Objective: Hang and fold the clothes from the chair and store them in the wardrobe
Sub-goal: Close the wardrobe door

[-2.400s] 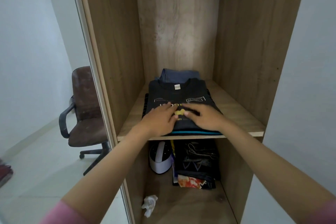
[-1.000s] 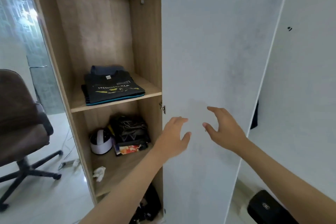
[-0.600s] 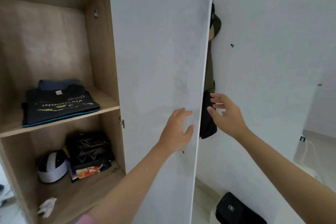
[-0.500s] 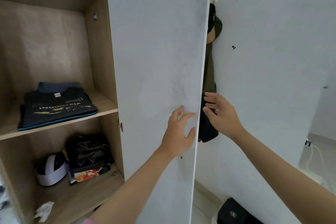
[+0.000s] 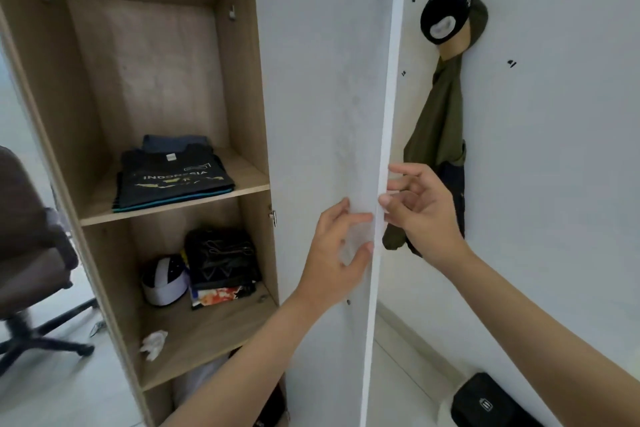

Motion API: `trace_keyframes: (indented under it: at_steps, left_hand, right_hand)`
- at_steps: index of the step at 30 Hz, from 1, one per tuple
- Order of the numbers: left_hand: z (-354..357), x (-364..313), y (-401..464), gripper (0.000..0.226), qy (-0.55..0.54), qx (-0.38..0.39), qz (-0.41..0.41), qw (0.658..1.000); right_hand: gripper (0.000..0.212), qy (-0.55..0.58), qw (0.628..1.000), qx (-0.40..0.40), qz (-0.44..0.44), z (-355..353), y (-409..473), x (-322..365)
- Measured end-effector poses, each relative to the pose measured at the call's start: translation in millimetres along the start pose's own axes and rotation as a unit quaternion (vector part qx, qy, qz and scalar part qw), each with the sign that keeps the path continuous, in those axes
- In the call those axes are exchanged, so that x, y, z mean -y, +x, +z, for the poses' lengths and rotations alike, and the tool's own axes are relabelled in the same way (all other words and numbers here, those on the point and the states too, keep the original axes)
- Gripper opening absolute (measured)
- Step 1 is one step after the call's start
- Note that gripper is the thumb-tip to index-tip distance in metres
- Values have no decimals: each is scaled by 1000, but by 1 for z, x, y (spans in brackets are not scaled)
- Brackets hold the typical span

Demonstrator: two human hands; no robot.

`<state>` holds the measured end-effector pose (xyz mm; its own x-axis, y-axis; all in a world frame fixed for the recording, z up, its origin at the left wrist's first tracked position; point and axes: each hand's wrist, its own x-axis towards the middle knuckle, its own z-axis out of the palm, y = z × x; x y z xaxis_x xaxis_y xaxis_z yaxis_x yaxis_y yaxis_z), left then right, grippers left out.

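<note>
A stack of folded dark T-shirts (image 5: 173,180) lies on the middle shelf (image 5: 247,187) of the open wooden wardrobe. The white wardrobe door (image 5: 322,80) stands open between me and the wall. My left hand (image 5: 336,253) rests flat on the door's face near its free edge, fingers spread, thumb at the edge. My right hand (image 5: 422,215) is behind that edge, with bent fingers apart and fingertips touching it. The brown office chair (image 5: 27,253) at the left has no clothes on the part I can see.
The lower shelf holds a white cap (image 5: 164,282), a pile of dark items (image 5: 221,260) and a crumpled tissue (image 5: 154,343). A green garment (image 5: 440,128) and a black cap (image 5: 446,10) hang on the wall behind the door. A black bag (image 5: 485,402) lies on the floor.
My hands left the folded shirts on the shelf. My view swung right to the door, and both hands closed in on its free edge, the right one going behind it.
</note>
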<state>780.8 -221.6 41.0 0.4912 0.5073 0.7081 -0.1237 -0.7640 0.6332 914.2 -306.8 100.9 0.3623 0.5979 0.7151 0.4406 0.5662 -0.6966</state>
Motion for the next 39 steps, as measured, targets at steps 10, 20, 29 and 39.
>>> trace_keyframes:
  at_steps: [10, 20, 29, 39]
  left_hand:
    - [-156, -8, -70, 29, 3, -78, -17, 997]
    - [-285, 22, -77, 42, 106, -98, -85, 986]
    - [-358, 81, -60, 42, 114, -129, -72, 982]
    - [-450, 158, -10, 70, 460, -146, -16, 875]
  right_hand:
    - [35, 16, 995, 99, -21, 168, -22, 46]
    - [43, -59, 976, 181, -110, 296, 16, 33]
    - [49, -73, 966, 152, -196, 381, 69, -14]
    - [65, -257, 929, 42, -262, 484, 131, -85]
